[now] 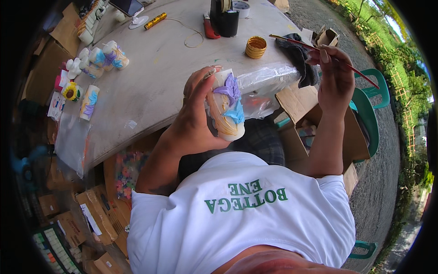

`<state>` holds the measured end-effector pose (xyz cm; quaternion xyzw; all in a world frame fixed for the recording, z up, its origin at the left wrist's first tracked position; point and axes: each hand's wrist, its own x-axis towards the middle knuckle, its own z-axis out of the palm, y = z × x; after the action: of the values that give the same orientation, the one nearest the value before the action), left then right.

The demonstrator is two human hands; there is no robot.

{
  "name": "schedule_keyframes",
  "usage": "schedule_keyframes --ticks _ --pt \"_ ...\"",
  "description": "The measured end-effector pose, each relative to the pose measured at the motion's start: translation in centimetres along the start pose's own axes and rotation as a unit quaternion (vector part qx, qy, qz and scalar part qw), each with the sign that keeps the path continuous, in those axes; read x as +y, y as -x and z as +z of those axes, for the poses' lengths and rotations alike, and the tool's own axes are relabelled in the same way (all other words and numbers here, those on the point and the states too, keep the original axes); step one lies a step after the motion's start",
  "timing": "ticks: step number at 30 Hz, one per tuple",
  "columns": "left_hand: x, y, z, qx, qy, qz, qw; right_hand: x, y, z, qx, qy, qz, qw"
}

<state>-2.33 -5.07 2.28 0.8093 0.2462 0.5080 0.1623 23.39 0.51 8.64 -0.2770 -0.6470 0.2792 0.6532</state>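
My left hand is wrapped round a white pillar candle, holding it tilted above the table's near edge. Purple and light blue leaf-like relief covers its side, with gold lines lower down. In my right hand is a thin red paintbrush, pinched between the fingers; its tip points left, over a dark cloth. A small gold-coloured pot stands on the table just left of the brush tip. The two hands are apart, and the brush does not touch the candle.
Several similar painted candles stand at the table's left, near a sunflower ornament. A black tape dispenser and a gold patterned tube lie toward the back. Clear plastic hangs over the near edge. An open cardboard box and green chairs are at right.
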Motion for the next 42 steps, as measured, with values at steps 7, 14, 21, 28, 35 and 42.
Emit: schedule_keyframes --ticks 7,14,21,28,35,42 --pt "-0.7 -0.1 0.1 0.012 -0.046 0.006 0.999 10.1 -4.2 0.7 -0.192 0.403 -0.012 0.895" --pt "-1.2 -0.2 -0.2 0.006 -0.046 -0.009 0.999 12.5 -3.5 0.5 -0.167 0.413 -0.031 0.895" --pt "-1.3 -0.4 0.4 0.018 0.035 -0.013 0.999 4.1 -2.1 -2.1 -0.002 -0.077 0.115 0.990" --pt "-0.1 -0.8 0.5 -0.004 -0.002 0.003 1.000 -0.9 3.2 0.4 -0.021 -0.271 0.086 0.959" --pt "0.5 -0.8 0.5 0.017 0.006 0.025 1.000 -3.1 5.6 2.7 -0.047 -0.104 -0.021 0.993" --pt "0.9 -0.8 0.4 0.011 0.012 0.016 1.000 -2.8 5.7 2.7 -0.069 -0.067 -0.020 0.995"
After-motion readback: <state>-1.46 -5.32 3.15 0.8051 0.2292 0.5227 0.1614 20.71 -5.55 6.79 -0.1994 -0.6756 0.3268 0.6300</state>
